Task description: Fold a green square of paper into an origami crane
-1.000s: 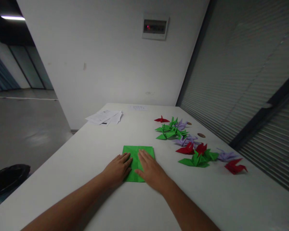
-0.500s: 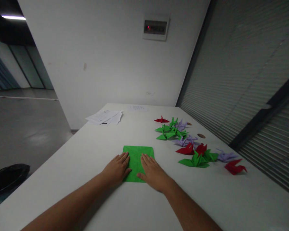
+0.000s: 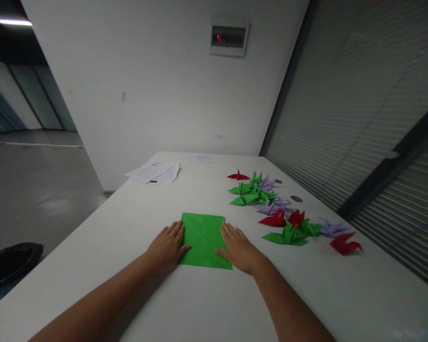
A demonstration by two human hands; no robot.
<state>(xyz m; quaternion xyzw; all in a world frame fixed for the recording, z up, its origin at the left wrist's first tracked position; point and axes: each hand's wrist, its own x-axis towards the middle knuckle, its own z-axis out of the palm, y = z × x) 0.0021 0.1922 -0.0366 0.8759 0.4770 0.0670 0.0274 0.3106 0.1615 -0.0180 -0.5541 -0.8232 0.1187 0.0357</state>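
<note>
A square sheet of green paper (image 3: 202, 241) lies flat on the white table in front of me, with faint crease lines across it. My left hand (image 3: 167, 244) rests open along the sheet's left edge, its thumb on the paper. At the right edge, my right hand (image 3: 239, 248) lies open too, with the thumb and fingertips touching the sheet. Neither hand grips anything.
Several folded paper cranes in green (image 3: 288, 233), red (image 3: 345, 243) and purple (image 3: 332, 228) lie along the table's right side, near the window blinds (image 3: 364, 118). Printed papers (image 3: 153, 172) sit at the back left. A black-lined bin (image 3: 14, 266) stands on the floor at left.
Both hands have slid outward over the green paper to its side edges, the right hand moving to the right. More of the sheet's middle shows now. The view has shifted slightly.
</note>
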